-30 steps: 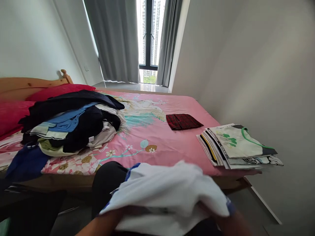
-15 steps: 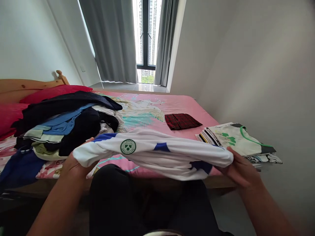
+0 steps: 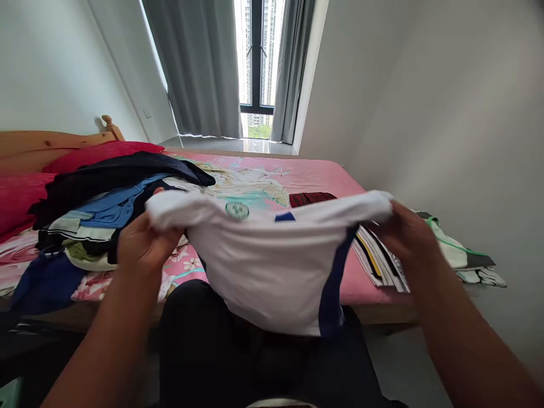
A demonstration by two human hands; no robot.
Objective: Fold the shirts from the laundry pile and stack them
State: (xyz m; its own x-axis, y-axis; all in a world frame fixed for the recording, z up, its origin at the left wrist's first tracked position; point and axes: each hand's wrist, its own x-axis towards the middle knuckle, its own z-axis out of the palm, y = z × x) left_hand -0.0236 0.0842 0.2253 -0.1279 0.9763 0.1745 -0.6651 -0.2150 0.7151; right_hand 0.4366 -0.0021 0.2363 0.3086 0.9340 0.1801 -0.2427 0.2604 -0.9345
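Note:
A white shirt [image 3: 272, 266] with blue patches and a round green emblem is stretched between my two hands, above my lap. My left hand [image 3: 147, 241] is closed around its left end. The right end is gripped by my right hand [image 3: 403, 235]. The shirt's lower part hangs down toward my knees, with a dark blue side panel on the right. Beyond my right hand lies a stack of folded clothes [image 3: 453, 249], partly hidden by that hand and arm. A folded red plaid garment [image 3: 312, 198] shows just above the shirt's upper edge.
A heap of dark, blue and white clothes [image 3: 106, 192] covers the bed's left side, beside red pillows [image 3: 106, 154] and a wooden headboard [image 3: 51, 140]. The pink floral bedsheet [image 3: 318, 171] stretches toward the grey curtains [image 3: 195, 68]. A wall [image 3: 425, 113] stands at right.
Both hands have risen and come slightly closer together, lifting the shirt. Its body now hangs down unfolded, and it covers more of the red plaid garment.

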